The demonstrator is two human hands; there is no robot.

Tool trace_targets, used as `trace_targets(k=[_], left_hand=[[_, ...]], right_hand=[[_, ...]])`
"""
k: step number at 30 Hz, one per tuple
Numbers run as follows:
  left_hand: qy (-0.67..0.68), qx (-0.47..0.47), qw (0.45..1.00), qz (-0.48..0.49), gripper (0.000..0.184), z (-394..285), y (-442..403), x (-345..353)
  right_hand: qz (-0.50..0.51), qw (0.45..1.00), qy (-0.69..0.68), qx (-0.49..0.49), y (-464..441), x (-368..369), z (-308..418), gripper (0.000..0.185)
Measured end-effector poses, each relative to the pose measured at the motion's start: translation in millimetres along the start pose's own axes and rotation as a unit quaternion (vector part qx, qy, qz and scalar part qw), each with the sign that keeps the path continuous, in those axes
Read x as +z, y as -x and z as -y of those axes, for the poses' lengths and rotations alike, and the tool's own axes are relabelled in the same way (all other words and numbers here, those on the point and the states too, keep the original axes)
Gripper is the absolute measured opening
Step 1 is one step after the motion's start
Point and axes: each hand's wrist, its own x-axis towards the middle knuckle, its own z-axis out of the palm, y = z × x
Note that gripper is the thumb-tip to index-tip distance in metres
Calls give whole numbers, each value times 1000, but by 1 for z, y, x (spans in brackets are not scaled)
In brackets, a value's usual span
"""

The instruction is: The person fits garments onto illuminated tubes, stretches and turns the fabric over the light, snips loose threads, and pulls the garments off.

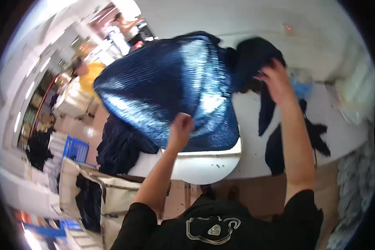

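Observation:
A shiny dark blue ribbed fabric (154,83) is spread over a white rounded board (208,166) at the table's front edge. My left hand (182,125) is closed on the fabric's lower middle part. To the right, my right hand (275,77) reaches over a dark cloth piece (254,58), which is smeared by motion. Its fingers are partly spread and lie at the cloth's right side; whether they hold it is unclear. Another dark garment (275,150) lies on the table beneath my right forearm.
Dark cloth (118,143) hangs over the table's left edge. A cream fabric bin (112,196) stands at the lower left, with a blue crate (76,150) behind it. Clear plastic bags (356,93) are at the right. Two people (89,75) are in the background.

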Motion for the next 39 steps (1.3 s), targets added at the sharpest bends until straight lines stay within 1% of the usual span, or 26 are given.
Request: trace_targets(k=[1,2,3,4,5,7,9,11,12,14,15,16,18,19,21,23,25,26,27,29,33,34,36,37,38,39], left_hand=[[-40,-8,999,15,14,-8,10,-2],[-49,-37,998,30,16,-12,20,-6],[-57,-67,995,48,17,-14,29,-13],[-48,-62,996,47,19,-3,38,-23],[-36,-56,997,50,20,11,45,-31],[-21,-77,996,26,20,33,57,-54],[11,-104,994,7,21,78,65,-77],[19,-121,992,-25,21,109,69,-101],[23,-135,990,-36,20,119,70,-114],[38,-156,985,-66,19,144,69,-135],[29,-151,985,-81,18,155,67,-145],[25,-143,985,-96,18,167,63,-155],[-11,-111,984,-140,18,192,57,-169],[-44,-89,981,-167,18,202,52,-176],[-30,-109,980,-161,23,205,43,-193],[4,-61,978,-200,26,213,29,-204],[-59,-41,978,-196,32,211,14,-229],[-25,-24,976,-213,32,204,3,-242],[9,-8,973,-230,32,196,-8,-256],[22,32,975,-220,48,186,-34,-291],[26,176,949,-260,32,164,-72,-329],[70,133,960,-236,27,164,-75,-330],[83,134,961,-225,29,176,-75,-318],[92,123,965,-212,29,189,-70,-308],[21,141,967,-209,31,203,-63,-299],[117,64,977,-169,32,204,-51,-287]], right_hand=[[-20,1000,14,18,-3,-17,-5,44],[36,997,69,7,-3,-38,-5,40],[7,980,182,82,-12,-61,-8,34],[38,954,268,131,-21,-79,-8,28],[30,932,309,184,-34,-111,-24,26],[34,905,384,177,-33,-103,-5,23],[16,934,358,-4,-53,-82,9,22],[1,939,304,-163,-63,-23,34,20],[-3,935,269,-230,-52,37,54,20],[53,903,311,-293,-24,151,78,18],[124,895,296,-311,-13,200,78,17],[167,891,288,-308,-3,245,72,16],[243,820,397,-333,19,327,64,19],[283,810,400,-322,26,359,54,20],[319,768,434,-347,20,408,23,26],[339,705,486,-390,9,441,-4,37],[342,642,547,-415,0,467,-23,49],[342,624,586,-387,-6,474,-30,58],[350,600,629,-349,-7,477,-34,57],[356,543,708,-278,-10,488,-35,54],[359,596,689,-204,-20,494,-45,37],[354,634,650,-225,-22,492,-45,34],[339,706,563,-262,-21,485,-47,26],[298,729,549,-279,-19,483,-45,24],[256,749,535,-294,-17,481,-42,22],[214,767,521,-307,-15,476,-39,20]])
